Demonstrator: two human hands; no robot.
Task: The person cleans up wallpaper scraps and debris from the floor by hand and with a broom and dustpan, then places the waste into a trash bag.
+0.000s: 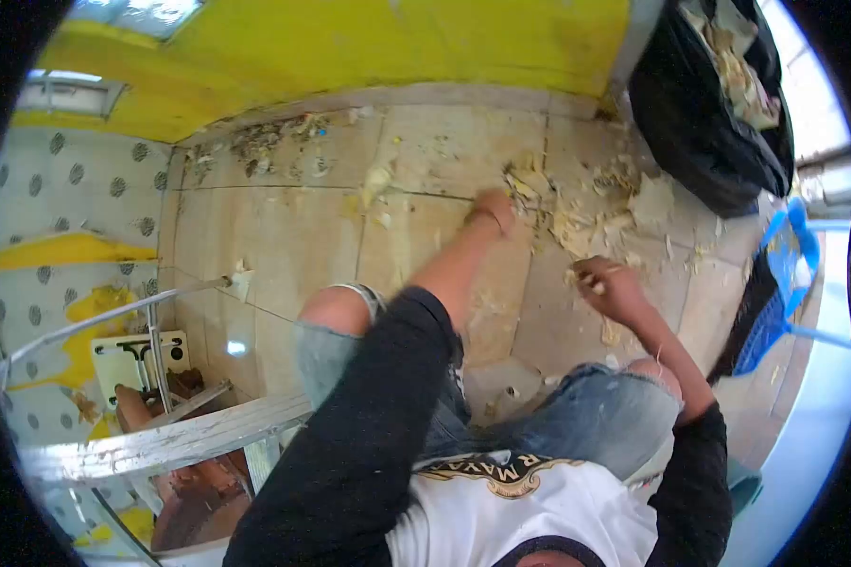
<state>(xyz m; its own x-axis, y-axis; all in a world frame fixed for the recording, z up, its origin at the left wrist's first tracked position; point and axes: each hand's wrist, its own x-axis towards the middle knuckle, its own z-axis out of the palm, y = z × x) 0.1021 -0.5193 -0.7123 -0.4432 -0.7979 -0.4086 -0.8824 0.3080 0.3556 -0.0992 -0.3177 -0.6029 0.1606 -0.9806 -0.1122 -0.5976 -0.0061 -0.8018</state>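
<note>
My left hand [494,210] reaches down to the tiled floor, its fingers curled and mostly turned from view. It is beside a pile of pale, yellowish peeled scraps [577,227]; what it grips is hidden. To the right and nearer my body, my right hand [616,291] is low over the floor with bent fingers. A pale scrap [572,276] shows at its fingertips. More flakes and torn bits lie around both hands, and one larger pale piece [651,200] rests at the pile's right side.
A black garbage bag [695,123] with scraps at its mouth stands at upper right. Below it are a blue dustpan [790,274] and dark bristles. Debris [265,146] lines the yellow wall [397,47]. At left, a metal ladder [161,454] stands near another person's limbs [194,487].
</note>
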